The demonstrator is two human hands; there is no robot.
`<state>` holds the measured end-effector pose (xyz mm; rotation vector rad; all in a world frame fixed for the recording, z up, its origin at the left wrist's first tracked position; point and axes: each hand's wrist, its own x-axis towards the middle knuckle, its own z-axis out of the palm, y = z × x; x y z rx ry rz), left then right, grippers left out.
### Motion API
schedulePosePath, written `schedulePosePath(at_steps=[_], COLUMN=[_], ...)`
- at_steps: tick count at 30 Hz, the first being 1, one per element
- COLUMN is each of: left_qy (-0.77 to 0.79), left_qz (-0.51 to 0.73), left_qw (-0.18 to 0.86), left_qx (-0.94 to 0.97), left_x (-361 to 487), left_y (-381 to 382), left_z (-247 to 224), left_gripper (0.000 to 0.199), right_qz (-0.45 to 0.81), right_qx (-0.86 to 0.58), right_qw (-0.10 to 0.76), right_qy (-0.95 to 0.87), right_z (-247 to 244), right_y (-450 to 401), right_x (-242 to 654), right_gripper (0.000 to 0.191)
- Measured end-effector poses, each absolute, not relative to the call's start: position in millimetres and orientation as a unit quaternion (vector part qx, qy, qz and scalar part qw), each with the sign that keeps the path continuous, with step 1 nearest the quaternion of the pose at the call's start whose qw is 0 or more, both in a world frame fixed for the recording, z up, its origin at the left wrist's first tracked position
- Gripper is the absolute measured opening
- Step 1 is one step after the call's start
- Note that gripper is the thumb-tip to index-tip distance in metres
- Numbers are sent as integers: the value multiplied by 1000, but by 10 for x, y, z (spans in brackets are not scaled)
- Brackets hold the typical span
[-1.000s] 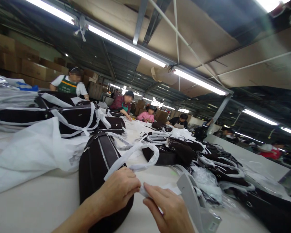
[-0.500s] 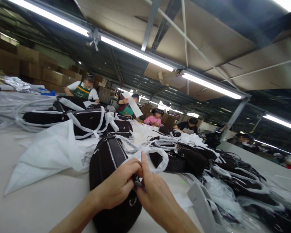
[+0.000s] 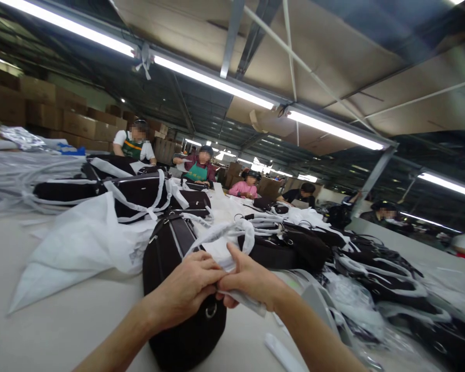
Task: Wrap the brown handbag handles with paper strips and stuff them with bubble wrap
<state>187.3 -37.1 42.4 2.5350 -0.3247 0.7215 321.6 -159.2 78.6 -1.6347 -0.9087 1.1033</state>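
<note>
A black handbag [image 3: 178, 336] with silver zips and a metal ring lies on the table in front of me, its handle [image 3: 248, 235] wrapped in white. Over its zipped top my two hands meet. My left hand [image 3: 189, 287] is closed with its fingers bent against the right fingers; what they pinch is hidden. My right hand [image 3: 248, 279] grips a thin white wrapping sheet [image 3: 251, 302], which sticks out below the palm, while its thumb lies across the left fingertips. More white sheet shows just beyond the hands.
Crumpled white wrapping [image 3: 73, 243] lies left of the bag. Other black bags [image 3: 287, 248] with wrapped handles crowd the table's far side and right. A grey plastic holder [image 3: 325, 305] stands at right, near a white strip [image 3: 282, 354]. Several co-workers, one in a green apron [image 3: 197, 173], work beyond.
White sheet now shows in my right hand, where a dark tab was visible between my hands. My right hand has turned over toward the left. A co-worker has lowered a white sheet.
</note>
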Motion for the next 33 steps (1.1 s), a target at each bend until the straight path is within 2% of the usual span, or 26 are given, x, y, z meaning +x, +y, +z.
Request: schedulePosePath(at_steps=[4, 7, 12, 19, 24, 33], left_qy=[-42, -6, 1, -43, -89, -93], left_qz=[294, 305, 302, 270, 237, 196], left_qw=[215, 203, 245, 330, 412, 486], left_qx=[930, 930, 921, 903, 875, 847], left_x=[1965, 1998, 2001, 1987, 1932, 1978], left_y=[-408, -426, -407, -264, -138, -61], left_z=[309, 269, 274, 311, 343, 325], left_gripper=[19, 22, 19, 19, 27, 28], right_qz=[500, 513, 285, 89, 149, 108], right_qx=[-626, -576, -607, -587, -560, -549], right_qw=[500, 548, 617, 587, 639, 652], right_qy=[-328, -322, -413, -550, -506, -511], right_z=[737, 633, 294, 171, 151, 71], right_y=[-1663, -1798, -1909, -1655, -1570, -1526], right_x=[3288, 3344, 3337, 3218, 3237, 3198], right_gripper=[109, 89, 58, 13, 14, 12])
